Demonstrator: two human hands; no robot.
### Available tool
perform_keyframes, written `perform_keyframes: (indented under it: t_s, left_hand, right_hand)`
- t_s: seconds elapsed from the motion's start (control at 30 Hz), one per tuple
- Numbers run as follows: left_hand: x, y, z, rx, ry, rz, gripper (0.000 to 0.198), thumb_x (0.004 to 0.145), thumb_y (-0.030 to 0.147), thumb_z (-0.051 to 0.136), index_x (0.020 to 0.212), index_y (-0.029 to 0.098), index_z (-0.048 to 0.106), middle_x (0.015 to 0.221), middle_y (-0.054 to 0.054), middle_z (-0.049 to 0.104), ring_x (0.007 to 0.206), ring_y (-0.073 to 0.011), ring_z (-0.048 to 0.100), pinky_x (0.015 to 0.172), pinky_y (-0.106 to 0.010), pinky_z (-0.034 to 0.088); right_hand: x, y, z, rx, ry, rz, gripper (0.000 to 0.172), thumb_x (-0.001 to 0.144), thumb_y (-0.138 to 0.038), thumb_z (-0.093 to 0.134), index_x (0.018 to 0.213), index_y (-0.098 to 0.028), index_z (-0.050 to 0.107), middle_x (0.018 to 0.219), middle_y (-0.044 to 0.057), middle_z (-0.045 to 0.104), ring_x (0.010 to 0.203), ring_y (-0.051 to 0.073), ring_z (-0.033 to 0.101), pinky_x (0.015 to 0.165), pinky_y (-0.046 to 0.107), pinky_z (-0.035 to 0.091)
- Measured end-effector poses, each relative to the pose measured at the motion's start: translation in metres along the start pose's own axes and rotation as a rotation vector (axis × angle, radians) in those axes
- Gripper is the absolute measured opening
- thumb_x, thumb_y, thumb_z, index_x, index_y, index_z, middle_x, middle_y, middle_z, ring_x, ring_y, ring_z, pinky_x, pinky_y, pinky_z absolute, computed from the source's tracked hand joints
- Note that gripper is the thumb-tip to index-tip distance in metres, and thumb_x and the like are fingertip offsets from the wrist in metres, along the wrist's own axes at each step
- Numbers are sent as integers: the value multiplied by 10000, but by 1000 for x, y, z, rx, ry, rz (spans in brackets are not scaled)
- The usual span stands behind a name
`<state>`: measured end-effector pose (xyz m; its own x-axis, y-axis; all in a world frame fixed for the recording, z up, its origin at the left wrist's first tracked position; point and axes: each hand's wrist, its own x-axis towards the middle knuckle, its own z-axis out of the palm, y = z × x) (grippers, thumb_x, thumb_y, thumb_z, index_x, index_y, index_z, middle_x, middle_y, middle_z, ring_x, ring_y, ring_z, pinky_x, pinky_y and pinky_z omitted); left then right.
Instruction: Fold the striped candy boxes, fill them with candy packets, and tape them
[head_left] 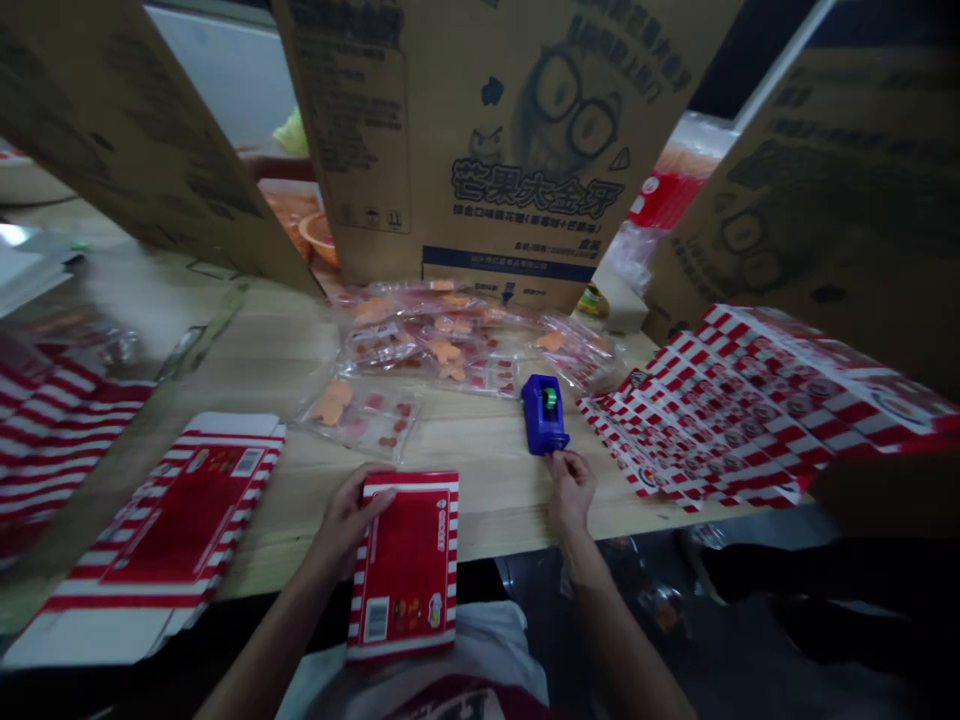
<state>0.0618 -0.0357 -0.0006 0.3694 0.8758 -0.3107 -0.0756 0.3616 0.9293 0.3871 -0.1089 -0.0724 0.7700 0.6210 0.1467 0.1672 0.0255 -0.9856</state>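
Note:
My left hand [353, 517] grips a red box with red-and-white striped edges [409, 560] by its upper left side, thumb on top. The box rests against the table's front edge, over my lap. At the front end of a blue tape dispenser [541, 415] with a green roll, my right hand [571, 487] is closed, fingertips pinched at its cutter. Any strip of tape between those fingers is too small to make out. Just beyond the box lies a clear packet with orange and red pieces [364, 416].
Flat striped cartons [180, 510] lie stacked on the left. Several clear packets [450, 335] are heaped before a large cardboard box [487, 130]. Red-and-white checked printed sheets or boxes [720, 410] fill the right side. More cardboard [840, 200] stands behind them.

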Motion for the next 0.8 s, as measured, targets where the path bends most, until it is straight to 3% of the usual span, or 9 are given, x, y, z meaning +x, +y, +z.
perform_keyframes:
  t_s: [0.1, 0.2, 0.27, 0.33, 0.43, 0.5, 0.6, 0.7, 0.8]
  left_hand:
    - [11, 21, -7, 71, -92, 57, 380, 677, 392, 743, 929, 178, 556, 794, 11, 618, 666, -147, 601, 607, -243, 489]
    - [20, 38, -14, 175, -214, 70, 342, 678, 384, 725, 885, 170, 556, 768, 22, 594, 635, -127, 561, 577, -220, 446]
    - [26, 43, -15, 251, -316, 78, 320, 677, 379, 719, 854, 164, 560, 772, 23, 581, 645, -123, 547, 577, -211, 426]
    - [29, 42, -12, 324, -416, 84, 312, 680, 384, 709, 840, 157, 568, 773, 21, 572, 661, -124, 537, 584, -208, 412]
    - [32, 36, -4, 378, -504, 78, 305, 697, 389, 688, 856, 156, 573, 750, 26, 562, 663, -125, 517, 593, -210, 398]
    - [31, 34, 1, 380, -532, 77, 299, 698, 389, 684, 849, 155, 573, 735, 29, 560, 658, -125, 506, 596, -213, 392]
    - [29, 32, 5, 378, -547, 81, 300, 694, 383, 687, 846, 150, 576, 711, 33, 549, 636, -119, 488, 580, -208, 376]
    - [27, 33, 4, 384, -534, 80, 289, 701, 364, 686, 861, 149, 577, 712, 37, 540, 631, -114, 478, 576, -204, 369]
    - [24, 36, 1, 419, -530, 122, 269, 719, 341, 679, 887, 150, 592, 773, 24, 568, 695, -127, 507, 633, -213, 390]
  right_hand:
    - [0, 2, 0, 50, 102, 50, 341, 685, -521, 618, 671, -203, 494, 706, -10, 481, 688, 154, 502, 763, 375, 484]
    - [-7, -13, 2, 80, 39, 110, 342, 647, -504, 676, 662, -201, 519, 653, -10, 501, 633, 159, 514, 702, 374, 503]
    - [-15, -34, 10, 78, -183, 151, 324, 675, -491, 690, 669, -194, 560, 657, 4, 534, 637, 164, 537, 680, 353, 512]
    - [-22, -62, 25, 20, -564, 125, 307, 731, -473, 675, 664, -186, 589, 694, 21, 565, 676, 164, 552, 679, 312, 504]
    - [-26, -101, 56, -136, -1124, -51, 303, 811, -444, 612, 664, -180, 613, 743, 29, 594, 704, 153, 546, 671, 264, 469]
    - [-25, -117, 76, -198, -1293, -136, 266, 800, -402, 637, 652, -181, 623, 723, 12, 594, 680, 142, 530, 655, 247, 446]
    - [-26, -122, 93, -263, -1320, -218, 227, 738, -307, 717, 592, -182, 597, 637, -21, 549, 603, 116, 469, 591, 227, 386]
    - [-29, -115, 97, -356, -1276, -286, 249, 698, -265, 759, 563, -177, 570, 585, -32, 518, 548, 96, 417, 526, 227, 312]
    - [-31, -109, 95, -340, -1262, -203, 247, 706, -286, 754, 579, -173, 575, 561, -33, 518, 532, 92, 423, 496, 220, 298]
